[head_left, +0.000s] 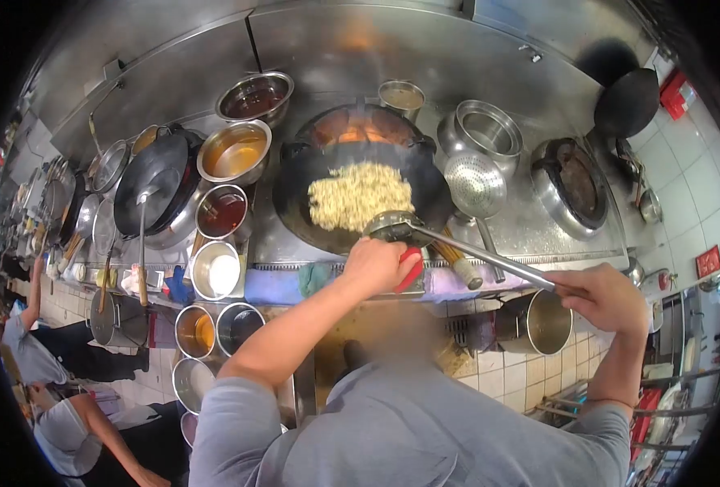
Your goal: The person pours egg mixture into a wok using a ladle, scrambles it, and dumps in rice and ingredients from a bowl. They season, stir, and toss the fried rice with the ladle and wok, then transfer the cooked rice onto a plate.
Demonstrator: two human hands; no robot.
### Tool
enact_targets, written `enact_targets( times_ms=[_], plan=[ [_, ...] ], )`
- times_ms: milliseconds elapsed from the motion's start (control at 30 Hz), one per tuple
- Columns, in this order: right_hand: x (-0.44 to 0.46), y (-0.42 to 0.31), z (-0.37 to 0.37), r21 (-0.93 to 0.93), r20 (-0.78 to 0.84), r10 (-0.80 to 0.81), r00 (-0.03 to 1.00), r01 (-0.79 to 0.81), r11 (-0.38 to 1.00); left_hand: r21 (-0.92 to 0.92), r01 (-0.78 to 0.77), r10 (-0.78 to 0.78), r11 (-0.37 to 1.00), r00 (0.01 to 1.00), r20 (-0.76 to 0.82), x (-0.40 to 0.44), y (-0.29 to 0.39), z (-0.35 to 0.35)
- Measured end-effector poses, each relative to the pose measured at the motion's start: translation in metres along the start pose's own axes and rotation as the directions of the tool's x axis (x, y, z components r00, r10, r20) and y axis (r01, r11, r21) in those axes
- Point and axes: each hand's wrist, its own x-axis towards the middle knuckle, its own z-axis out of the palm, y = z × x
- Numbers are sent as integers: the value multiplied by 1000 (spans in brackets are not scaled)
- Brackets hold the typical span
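Note:
A black wok (295, 207) sits over a burner with flames behind it, and a mass of pale yellow noodle-like food (360, 195), blurred, lies inside. My left hand (373, 264) is closed at the wok's near edge, with a red pad or cloth (409, 270) at its fingers; the exact grip is hidden. My right hand (607, 296) is wrapped around the handle end of a long metal ladle (477, 258). The ladle's bowl is over the wok's near rim, close to my left hand and the food.
Left of the wok stand metal bowls of orange liquid (234, 152) and red sauce (222, 211), and another wok (153, 191). A perforated skimmer (475, 185) and steel pots (490, 130) are on the right, beyond them a burner (571, 187). Other people (76, 430) are at far left.

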Motion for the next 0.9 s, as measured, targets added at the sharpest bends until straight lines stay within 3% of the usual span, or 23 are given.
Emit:
enact_targets(
  times_ms=[67,133,200,267,333,400,433,500,533,600,633,667,700,733,800,833,867,900],
  plan=[
    [5,0,5,-10,-31,-27,999,27,1000,64,-47,56,997,988,-145,19,1,-19],
    [57,2,39,-58,-115,-45,992,39,998,36,-119,125,992,953,-277,37,-29,13],
    [115,13,95,-72,-237,-60,970,44,996,19,29,-21,999,935,-354,24,-55,84],
    [144,12,137,-57,-270,36,962,-53,997,74,133,-121,988,980,-155,2,-62,119],
    [143,18,159,-72,-283,63,957,-87,994,41,76,-79,996,995,54,-27,-37,105],
    [129,25,172,85,-419,79,904,-48,995,46,-195,199,980,922,-332,-20,-24,85],
    [118,27,177,87,-410,77,909,-44,995,115,-31,36,993,999,-37,-9,-19,65],
    [88,24,166,312,-422,82,903,60,948,70,35,-28,997,995,-98,22,-37,54],
    [77,25,157,308,-421,68,904,72,949,45,50,-42,998,988,-149,32,-49,53],
    [57,29,137,608,-221,221,950,-43,792,99,74,-30,992,921,-388,45,-61,65],
    [48,29,126,610,-213,217,953,-44,791,103,127,-76,987,915,-397,47,-61,70],
    [41,30,111,723,-163,223,961,-38,690,100,137,-87,986,914,-396,44,-55,70],
    [38,28,97,818,-117,220,968,-31,574,38,119,-79,992,838,-539,43,-48,66],
    [35,23,85,818,-112,214,970,-32,574,-17,90,-79,996,742,-665,38,-41,61],
    [30,14,70,991,-76,124,989,61,120,1,75,-60,997,805,-590,11,-24,67],
    [32,9,67,991,-129,14,992,129,24,14,75,-57,997,852,-520,-4,-19,79],
    [39,8,69,993,-120,9,993,120,24,24,78,-59,997,892,-449,-20,-15,93],
    [51,9,73,977,-111,-46,993,101,-189,84,155,-114,984,923,-368,-36,-28,127]
  ],
)
